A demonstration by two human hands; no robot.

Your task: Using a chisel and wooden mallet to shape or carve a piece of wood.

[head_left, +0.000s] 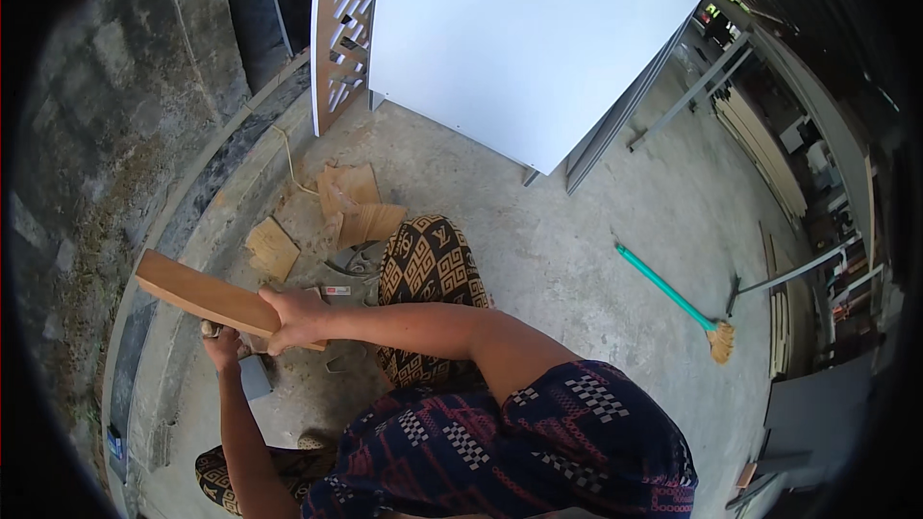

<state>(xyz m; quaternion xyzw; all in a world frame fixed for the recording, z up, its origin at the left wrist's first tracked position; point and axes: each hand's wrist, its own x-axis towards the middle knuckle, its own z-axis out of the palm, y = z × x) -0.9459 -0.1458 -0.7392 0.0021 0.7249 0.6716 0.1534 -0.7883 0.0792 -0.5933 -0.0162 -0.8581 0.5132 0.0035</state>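
we take the white panel (519, 48) as our landmark. the wooden block (207, 294) is to the left of the panel and on our side of it, a long brown piece that we hold tilted above the floor (548, 259). the grip of our right hand (296, 318) is clasped around the block's end nearest our knee, thumb over its upper face. our left hand (225, 350) is curled at the block's lower edge; a small rounded end (210, 329) shows at its fingers, but we cannot tell what it belongs to, nor how firmly this grip is closed.

between the panel and the block we see flat wood offcuts (351, 202), some overlapping, with a thin pale cord (288, 159) running beside them. a grey block-shaped thing (255, 377) is farther from the panel than the offcuts, near our left hand. a panel with cut-out slots (338, 62) stands just beside the landmark's left edge. to the right of the landmark and nearer us lies a broom with a green handle (663, 285); farther right of it are long stacked boards (762, 154).
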